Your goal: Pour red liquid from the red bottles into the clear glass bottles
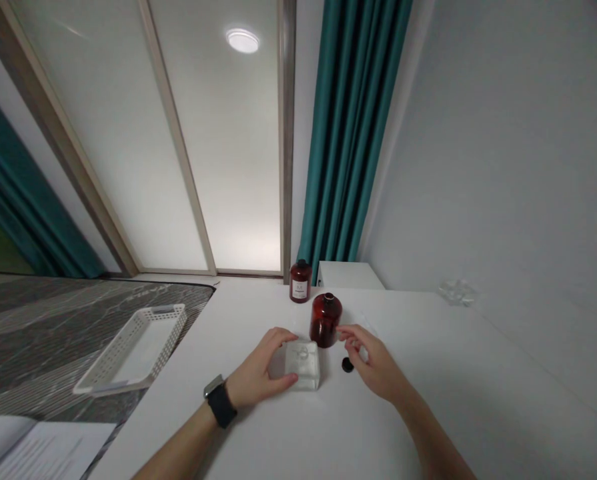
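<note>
My left hand (pixel 258 373), with a dark watch on its wrist, has its thumb and fingers around a clear square glass bottle (pixel 303 363) that stands on the white table. Just behind the glass bottle is an amber bottle (pixel 326 317) with its neck uncapped. Beside that bottle's right side is my right hand (pixel 371 360), its fingers loosely bent and apart. Its fingertips are close to the amber glass; whether they touch it I cannot tell. A round black cap (pixel 347 365) lies on the table below the right fingers.
A second amber bottle (pixel 300 283) with a white label and black top stands at the table's far edge. To the left, a white perforated basket (pixel 163 347) and an open book (pixel 53 447) sit on a dark striped surface. A clear object (pixel 457 292) lies at the right by the wall.
</note>
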`<state>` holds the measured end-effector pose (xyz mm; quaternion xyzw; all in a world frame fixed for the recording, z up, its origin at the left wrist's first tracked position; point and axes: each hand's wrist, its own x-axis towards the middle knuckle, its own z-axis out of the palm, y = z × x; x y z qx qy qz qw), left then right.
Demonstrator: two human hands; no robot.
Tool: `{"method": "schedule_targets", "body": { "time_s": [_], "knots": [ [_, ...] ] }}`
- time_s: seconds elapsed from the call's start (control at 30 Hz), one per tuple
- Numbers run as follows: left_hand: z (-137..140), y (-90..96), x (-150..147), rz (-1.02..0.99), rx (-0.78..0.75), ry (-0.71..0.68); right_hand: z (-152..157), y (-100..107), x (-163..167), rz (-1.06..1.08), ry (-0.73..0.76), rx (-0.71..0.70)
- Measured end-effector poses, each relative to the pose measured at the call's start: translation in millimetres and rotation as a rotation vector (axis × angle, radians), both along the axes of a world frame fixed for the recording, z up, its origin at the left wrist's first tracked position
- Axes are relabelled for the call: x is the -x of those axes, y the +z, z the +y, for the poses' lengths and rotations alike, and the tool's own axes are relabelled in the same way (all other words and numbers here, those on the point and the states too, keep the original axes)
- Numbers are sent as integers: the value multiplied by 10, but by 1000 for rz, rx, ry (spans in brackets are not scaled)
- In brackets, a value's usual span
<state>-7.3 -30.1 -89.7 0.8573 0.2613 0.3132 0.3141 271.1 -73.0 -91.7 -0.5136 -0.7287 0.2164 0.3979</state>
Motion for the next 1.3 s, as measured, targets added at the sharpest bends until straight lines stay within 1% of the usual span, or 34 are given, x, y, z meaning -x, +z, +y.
{"method": "schedule_targets", "body": {
  "time_s": [0.07,0.13,0.27,0.4,0.57,0.77,0.83,0.87,0.97,1.03,1.07,1.17,1.3],
  "knots": [
    [-14,8,18,17,13,21,41,-37,-119,-55,-33,25],
    [-27,17,36,31,26,48,53,-86,-174,-123,-21,56],
    [-32,25,65,53,27,66,11,-144,-118,-199,7,104],
    [-20,23,68,59,1,64,-27,-144,-44,-211,20,118],
    [-14,30,57,70,-1,53,-24,-153,-66,-266,13,171],
    [-2,12,55,68,1,56,12,-130,-34,-223,12,154],
    [2,-1,56,66,5,50,28,-89,3,-77,-11,171],
    [4,-6,56,65,6,50,36,-64,24,50,-14,194],
    [8,-15,58,63,5,58,55,9,89,583,16,274],
    [11,-17,58,59,7,55,66,41,123,858,32,305],
    [12,-16,57,56,9,52,71,51,135,943,30,315],
    [13,-15,55,48,18,47,81,61,149,1080,16,354],
    [10,-22,51,45,34,48,78,63,145,1154,7,373]
  ]
}}
